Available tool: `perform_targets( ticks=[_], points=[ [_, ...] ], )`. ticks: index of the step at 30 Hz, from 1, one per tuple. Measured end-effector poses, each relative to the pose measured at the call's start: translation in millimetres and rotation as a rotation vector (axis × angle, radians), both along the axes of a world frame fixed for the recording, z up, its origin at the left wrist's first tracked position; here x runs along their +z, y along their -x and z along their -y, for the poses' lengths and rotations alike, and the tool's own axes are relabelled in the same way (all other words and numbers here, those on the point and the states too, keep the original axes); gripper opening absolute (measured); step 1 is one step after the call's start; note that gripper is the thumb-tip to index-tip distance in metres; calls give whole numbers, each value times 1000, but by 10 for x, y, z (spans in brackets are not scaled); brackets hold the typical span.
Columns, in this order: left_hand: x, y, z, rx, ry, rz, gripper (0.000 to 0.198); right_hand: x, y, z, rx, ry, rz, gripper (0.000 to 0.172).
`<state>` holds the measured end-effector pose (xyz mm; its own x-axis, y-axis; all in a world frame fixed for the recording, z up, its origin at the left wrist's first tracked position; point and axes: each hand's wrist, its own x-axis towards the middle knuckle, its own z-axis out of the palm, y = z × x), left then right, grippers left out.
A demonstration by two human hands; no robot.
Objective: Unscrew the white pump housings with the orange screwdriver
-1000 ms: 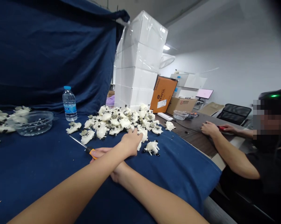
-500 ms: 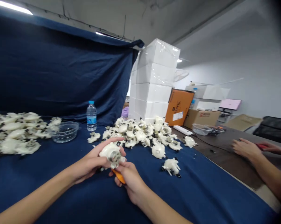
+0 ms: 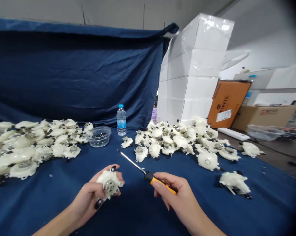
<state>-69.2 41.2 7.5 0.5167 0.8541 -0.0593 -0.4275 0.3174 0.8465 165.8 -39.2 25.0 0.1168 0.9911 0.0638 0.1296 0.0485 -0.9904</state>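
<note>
My left hand (image 3: pixel 91 193) is closed around a cream plastic housing (image 3: pixel 108 182) with a round grey metal part facing me and black pieces at its edges. In my right hand (image 3: pixel 177 193) is a screwdriver (image 3: pixel 148 176) with an orange and black handle. Its metal shaft points up and left, its tip apart from the housing. Beyond my hands, a heap of similar cream housings (image 3: pixel 162 137) lies on the blue cloth (image 3: pixel 135 209). Another heap of them (image 3: pixel 34 144) spreads at the left.
A clear plastic bowl (image 3: pixel 98 137) with small dark parts stands near a water bottle (image 3: pixel 121 120). One loose housing (image 3: pixel 235 183) lies at the right. Behind are stacked white boxes (image 3: pixel 187 75), an orange box (image 3: pixel 227 103) and a cardboard carton (image 3: pixel 263 116).
My hands have moved apart; the screwdriver has come away from the housing and now points up-left. The view has turned left, and another person's hands have left the picture.
</note>
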Motion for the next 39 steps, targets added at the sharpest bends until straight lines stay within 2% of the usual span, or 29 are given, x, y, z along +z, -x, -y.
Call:
perform_targets(
  ticks=[6, 10, 15, 21, 28, 32, 39],
  points=[
    [19, 15, 61, -26, 66, 196, 44, -102, 28, 30, 14, 17, 100, 36],
    [32, -15, 51, 73, 150, 145, 25, -144, -8, 13, -24, 12, 144, 38],
    [45, -18, 27, 148, 158, -5, 29, -112, 4, 11, -42, 33, 181, 35],
    [48, 22, 13, 140, 159, 72, 23, -86, 22, -12, -10, 116, 256, 33],
    [-3, 104, -85, 178, 65, 21, 13, -123, 58, -13, 34, 190, 277, 35],
    [3, 92, -65, 146, 43, 18, 14, -122, 42, -21, 42, 209, 311, 41],
    [9, 77, -35, 106, 6, 0, 14, -122, 42, -22, 50, 219, 295, 40]
  ],
)
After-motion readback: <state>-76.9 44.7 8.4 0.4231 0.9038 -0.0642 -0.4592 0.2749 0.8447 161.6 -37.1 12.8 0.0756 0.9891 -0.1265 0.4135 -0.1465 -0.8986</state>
